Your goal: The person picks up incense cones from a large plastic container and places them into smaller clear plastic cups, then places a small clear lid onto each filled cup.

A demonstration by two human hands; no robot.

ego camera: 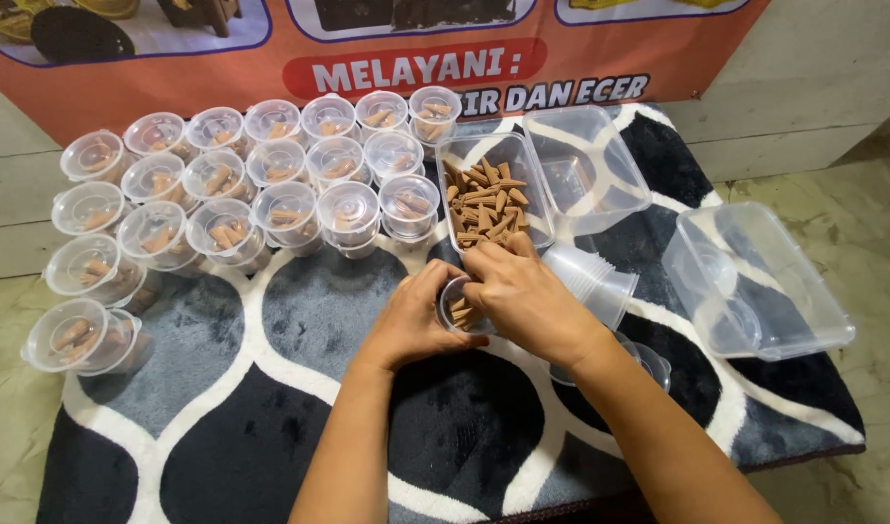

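My left hand grips a small clear plastic cup that holds a few brown cone-shaped pieces. My right hand rests over the cup's rim, its fingertips pinched on cones at the cup's mouth. Just beyond the hands stands a clear rectangular tub filled with several brown cones. A stack of empty clear cups lies on its side right of my right hand.
Several lidded clear cups with cones stand in rows at the back left on a black, grey and white mat. An empty tub and a lidded tub sit right. An orange banner hangs behind.
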